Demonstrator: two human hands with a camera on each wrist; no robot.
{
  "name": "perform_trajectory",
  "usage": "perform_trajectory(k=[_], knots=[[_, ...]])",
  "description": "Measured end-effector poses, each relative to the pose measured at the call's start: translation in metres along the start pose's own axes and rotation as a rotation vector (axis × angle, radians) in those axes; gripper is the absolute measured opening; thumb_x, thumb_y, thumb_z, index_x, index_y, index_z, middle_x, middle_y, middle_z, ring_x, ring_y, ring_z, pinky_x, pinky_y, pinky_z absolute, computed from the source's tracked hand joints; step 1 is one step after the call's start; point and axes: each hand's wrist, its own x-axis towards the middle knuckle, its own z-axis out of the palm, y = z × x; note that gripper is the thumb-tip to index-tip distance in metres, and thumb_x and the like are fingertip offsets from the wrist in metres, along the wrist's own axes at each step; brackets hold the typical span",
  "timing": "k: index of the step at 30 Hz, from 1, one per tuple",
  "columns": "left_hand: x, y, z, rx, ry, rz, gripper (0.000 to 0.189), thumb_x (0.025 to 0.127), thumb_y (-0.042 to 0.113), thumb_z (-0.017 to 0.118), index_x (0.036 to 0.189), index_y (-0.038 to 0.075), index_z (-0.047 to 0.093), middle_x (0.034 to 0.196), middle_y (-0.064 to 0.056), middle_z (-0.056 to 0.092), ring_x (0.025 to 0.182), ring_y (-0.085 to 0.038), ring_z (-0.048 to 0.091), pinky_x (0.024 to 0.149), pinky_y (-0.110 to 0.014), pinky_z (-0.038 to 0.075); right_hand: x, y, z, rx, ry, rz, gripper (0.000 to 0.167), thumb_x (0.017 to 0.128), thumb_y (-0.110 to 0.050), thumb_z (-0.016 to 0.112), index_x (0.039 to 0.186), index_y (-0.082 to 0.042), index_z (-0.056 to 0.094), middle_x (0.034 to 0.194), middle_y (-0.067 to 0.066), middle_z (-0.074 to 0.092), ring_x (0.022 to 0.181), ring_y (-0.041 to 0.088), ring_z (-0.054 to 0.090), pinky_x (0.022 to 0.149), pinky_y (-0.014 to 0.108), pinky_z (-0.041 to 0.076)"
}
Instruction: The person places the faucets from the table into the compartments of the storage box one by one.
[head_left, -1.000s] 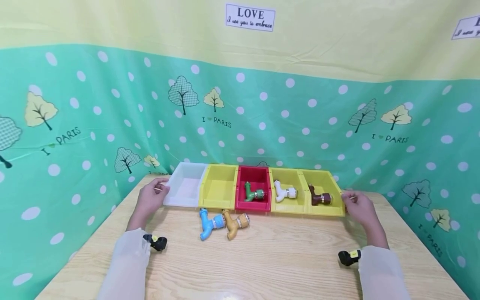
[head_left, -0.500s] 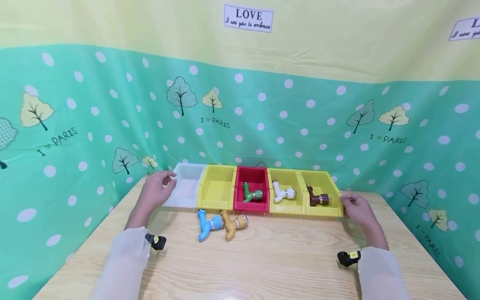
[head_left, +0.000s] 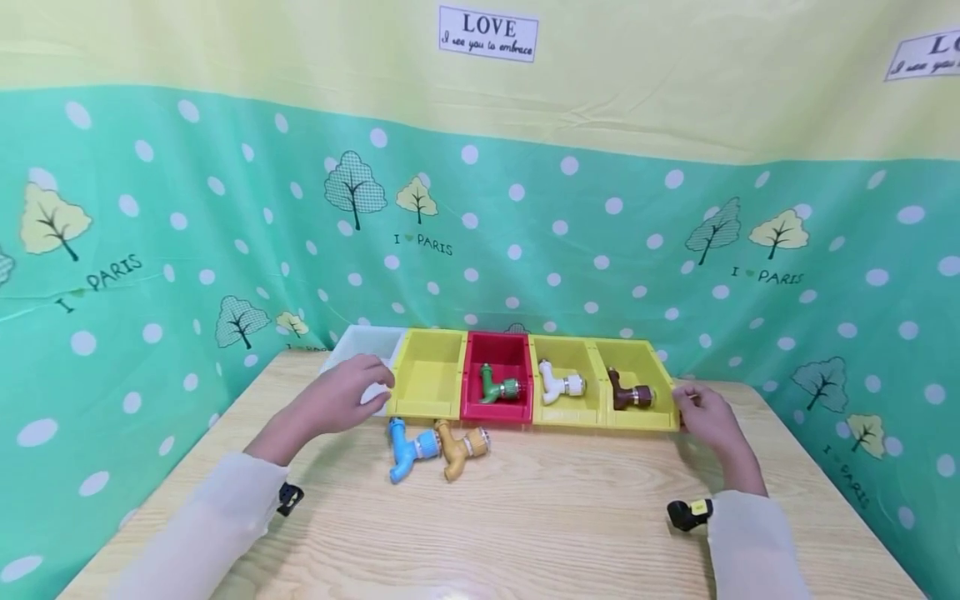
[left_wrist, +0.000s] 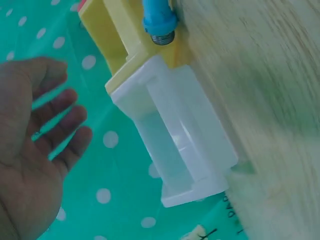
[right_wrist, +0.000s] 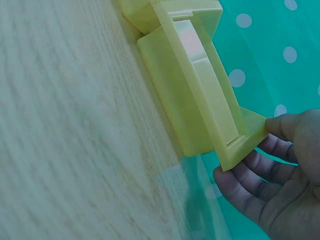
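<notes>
My left hand (head_left: 345,396), its fingers loosely bent and holding nothing, hovers over the front of the white bin (head_left: 375,340) and hides part of it. At the row's other end, my right hand (head_left: 705,417) grips the side of the rightmost yellow bin (right_wrist: 210,95) between thumb and fingers. Inside that bin lies a brown tap (head_left: 633,393). A white tap (head_left: 561,383) is in the yellow bin beside it, and a green tap (head_left: 498,386) in the red bin (head_left: 498,346). On the table, a blue tap (head_left: 408,450) and a tan tap (head_left: 459,448) lie before the row.
Between the white and red bins stands another yellow bin (head_left: 429,367) with no tap in it. The bins form one row toward the back of the wooden table (head_left: 525,517). A green dotted curtain (head_left: 525,250) hangs behind and along both sides.
My left hand has let go of the white bin's left side and moved right, over its front. The right hand stays on the rightmost bin. The taps lie as before.
</notes>
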Motion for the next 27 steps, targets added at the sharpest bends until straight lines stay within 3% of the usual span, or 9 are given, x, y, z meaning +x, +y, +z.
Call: perform_trajectory(k=[5,9,12,23,27], knots=[[0.000,0.013,0.003,-0.045,-0.134,0.139,0.014,0.092,0.017,0.075,0.106,0.019,0.076,0.106,0.006,0.067,0.099,-0.015,0.062,0.088,-0.039,0.054,0.000,-0.001,-0.001,-0.006,0.007,-0.005,0.050,0.112,-0.035,0.034,0.128,0.010,0.050,0.114,0.029,0.056,0.096,0.034,0.062,0.078,0.044,0.059],[-0.003,0.025,0.010,-0.094,-0.220,0.180,0.019,0.094,0.019,0.074,0.114,0.022,0.075,0.110,0.004,0.068,0.101,-0.013,0.061,0.089,-0.038,0.054,0.000,-0.002,0.001,-0.016,0.008,0.002,0.049,0.112,-0.034,0.034,0.128,0.010,0.049,0.114,0.030,0.056,0.095,0.034,0.063,0.076,0.043,0.059],[-0.007,0.030,0.017,-0.092,-0.273,0.176,0.023,0.097,0.025,0.072,0.120,0.022,0.073,0.114,0.003,0.067,0.101,-0.012,0.059,0.089,-0.037,0.053,0.000,-0.002,0.002,-0.018,0.008,0.004,0.048,0.112,-0.032,0.035,0.128,0.010,0.049,0.113,0.029,0.057,0.094,0.033,0.063,0.075,0.041,0.059],[-0.016,0.032,0.036,-0.124,-0.344,0.149,0.023,0.101,0.029,0.066,0.124,0.031,0.071,0.112,0.009,0.062,0.098,-0.010,0.055,0.088,-0.036,0.050,0.002,0.001,0.002,-0.006,0.011,-0.004,0.049,0.112,-0.034,0.034,0.128,0.009,0.049,0.112,0.027,0.056,0.093,0.031,0.062,0.074,0.040,0.058],[-0.018,0.034,0.040,-0.055,-0.341,0.202,0.026,0.102,0.025,0.063,0.126,0.033,0.069,0.113,0.008,0.061,0.100,-0.013,0.053,0.088,-0.038,0.048,0.001,0.000,0.003,-0.001,0.012,0.017,0.048,0.112,-0.033,0.034,0.129,0.009,0.049,0.116,0.029,0.055,0.096,0.032,0.061,0.076,0.041,0.058]])
